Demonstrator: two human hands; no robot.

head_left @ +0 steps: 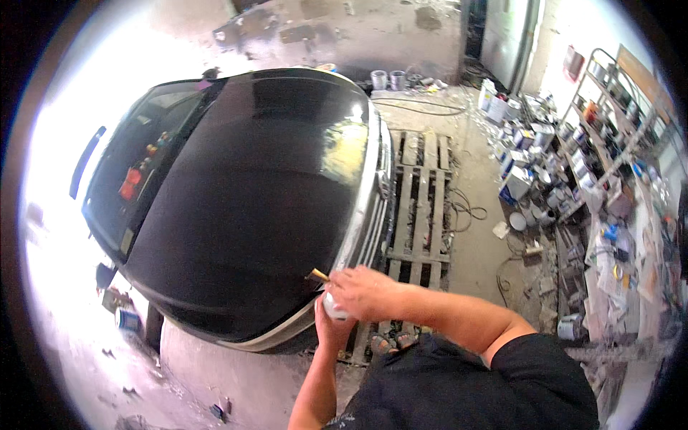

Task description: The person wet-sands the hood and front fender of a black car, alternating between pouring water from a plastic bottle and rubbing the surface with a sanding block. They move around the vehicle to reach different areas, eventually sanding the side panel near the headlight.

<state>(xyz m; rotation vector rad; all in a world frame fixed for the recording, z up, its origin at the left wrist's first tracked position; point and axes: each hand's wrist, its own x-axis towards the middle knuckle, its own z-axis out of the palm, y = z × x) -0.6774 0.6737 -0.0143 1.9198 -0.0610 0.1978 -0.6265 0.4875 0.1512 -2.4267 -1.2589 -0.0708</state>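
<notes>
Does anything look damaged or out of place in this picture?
Yes: a blotchy, pale yellow patch near the front edge of the glossy black car hood breaks its dark finish. At right, pale cans and boxes lie jumbled rather than stacked.

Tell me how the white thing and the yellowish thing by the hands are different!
The white thing is broad and rounded, while the yellowish thing is thin and narrow. The white thing sits between the left hand and right hand; the yellowish thing sticks out past the right hand's fingers. Both are partly hidden.
</notes>
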